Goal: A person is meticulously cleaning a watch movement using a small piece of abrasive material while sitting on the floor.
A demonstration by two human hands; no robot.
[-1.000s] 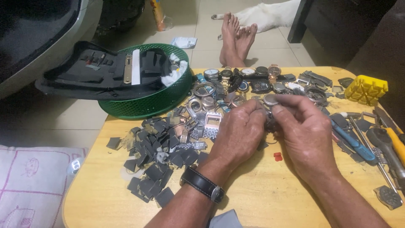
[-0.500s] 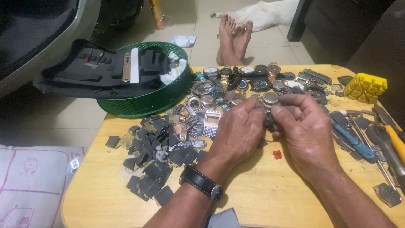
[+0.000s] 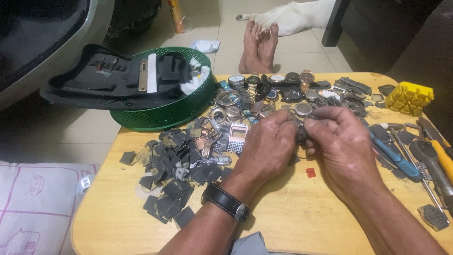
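Since the earlier frame little has shifted: both hands stay pressed together over the middle of the table, the fingertips working at the same small dark piece, only curled a touch tighter.

The left hand [image 3: 266, 148], with a black strap watch [image 3: 226, 202] on its wrist, has its fingers closed down on a small dark watch part [image 3: 301, 136]. The right hand [image 3: 342, 141] meets it from 3 o'clock, its thumb and forefinger pinched on the same piece. The part is mostly hidden between the fingertips; what shows is dark, nearly black, small and rounded, with a dull metal look. Its exact shape cannot be told.

The piece sits just above the wooden table [image 3: 292, 222], near its centre. At 12 o'clock from the hands lies a crowd of wristwatches and watch cases [image 3: 269, 89], steel and gold-toned. At 9 o'clock is a heap of dark flat scraps [image 3: 172, 174], with a small calculator-style watch face [image 3: 237, 138] at its edge. At 10 o'clock a green mesh basket [image 3: 174, 111] carries an open black tool case [image 3: 108, 78]. At 3 o'clock lie a blue-handled tool [image 3: 394, 156] and an orange-handled tool [image 3: 441, 153]; a yellow block holder [image 3: 409, 97] stands at 2 o'clock. A tiny red bit [image 3: 310, 172] lies just beneath the right hand.
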